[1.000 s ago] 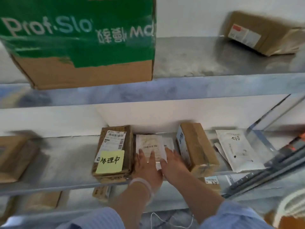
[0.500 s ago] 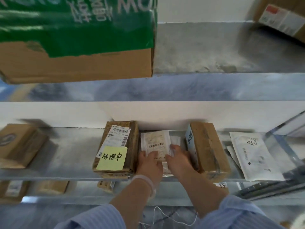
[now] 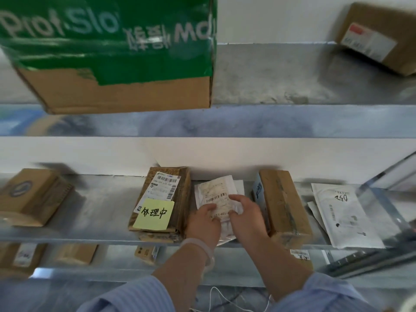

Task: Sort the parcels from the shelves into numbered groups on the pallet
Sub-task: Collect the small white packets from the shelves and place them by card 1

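Both hands hold a small white soft plastic parcel (image 3: 216, 194) on the middle metal shelf (image 3: 101, 203). The left hand (image 3: 203, 221) pinches its lower left part, thumb lying across the label. The right hand (image 3: 246, 212) grips its lower right edge with curled fingers. The parcel's far end is tilted up off the shelf, and its near end is hidden between the hands.

The parcel is crumpled and carries a pale printed label with a barcode. A second flat white packet lies partly under it.

Just left of it lies a brown cardboard box (image 3: 166, 192) with a shipping label and a yellow sticky note (image 3: 154, 214) bearing handwritten characters. Just to its right stands a narrow brown taped box (image 3: 283, 206). Further right lies a flat white mailer bag (image 3: 344, 215) with handwritten digits, and well to the left sits a tan carton (image 3: 29, 197).

On the upper metal shelf (image 3: 270, 82) a large cardboard box wrapped in green printed tape (image 3: 112, 52) overhangs the front edge, with a brown labelled box (image 3: 380, 37) at the far right. Behind the shelves is a white wall. A pale bracelet (image 3: 198, 246) circles the left wrist, and both sleeves are light blue striped cloth.
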`<state>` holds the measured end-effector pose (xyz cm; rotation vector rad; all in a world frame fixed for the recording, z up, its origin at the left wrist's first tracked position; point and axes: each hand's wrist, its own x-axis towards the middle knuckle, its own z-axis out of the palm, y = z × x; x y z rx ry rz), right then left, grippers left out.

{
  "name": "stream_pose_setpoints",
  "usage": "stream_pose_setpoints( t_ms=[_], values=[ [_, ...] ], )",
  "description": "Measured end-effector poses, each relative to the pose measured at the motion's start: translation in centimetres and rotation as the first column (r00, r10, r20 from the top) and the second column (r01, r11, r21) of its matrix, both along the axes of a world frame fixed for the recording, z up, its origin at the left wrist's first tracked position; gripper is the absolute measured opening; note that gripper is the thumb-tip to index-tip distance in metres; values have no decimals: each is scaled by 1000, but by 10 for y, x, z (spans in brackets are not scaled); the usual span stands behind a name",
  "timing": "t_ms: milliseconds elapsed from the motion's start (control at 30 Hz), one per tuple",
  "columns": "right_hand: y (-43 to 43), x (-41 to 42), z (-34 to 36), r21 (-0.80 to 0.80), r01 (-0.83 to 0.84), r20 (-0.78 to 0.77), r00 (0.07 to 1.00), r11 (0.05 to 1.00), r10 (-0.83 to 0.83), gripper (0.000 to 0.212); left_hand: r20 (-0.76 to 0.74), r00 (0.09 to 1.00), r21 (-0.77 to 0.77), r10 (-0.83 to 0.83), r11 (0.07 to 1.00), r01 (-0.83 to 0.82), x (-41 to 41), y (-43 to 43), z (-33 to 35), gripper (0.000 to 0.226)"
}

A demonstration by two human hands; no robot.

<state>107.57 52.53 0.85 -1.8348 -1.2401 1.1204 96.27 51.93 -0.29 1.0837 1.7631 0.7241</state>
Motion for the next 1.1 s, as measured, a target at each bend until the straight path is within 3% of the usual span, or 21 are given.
stream_pose_setpoints(
  t_ms=[367,533,700,867,1100],
  values=[
    [-33,18,80,203,-18,-121,992,979,43,35,160,987,235,27,970,-65,-8,-38,79,36],
    [-63,-10,98,268,-82,-156,980,960,127,32,138,979,315,149,931,-186,-40,-75,100,31],
    [-94,-70,113,314,-220,-173,943,924,284,31,10,965,408,261,880,-242,-98,-124,111,33],
    [-138,-152,125,347,-417,-101,874,840,475,29,54,914,405,402,828,-388,-176,-192,119,30],
    [-263,-312,116,333,-662,-96,685,672,722,31,46,793,391,607,720,-574,-316,-360,119,36]
  ],
)
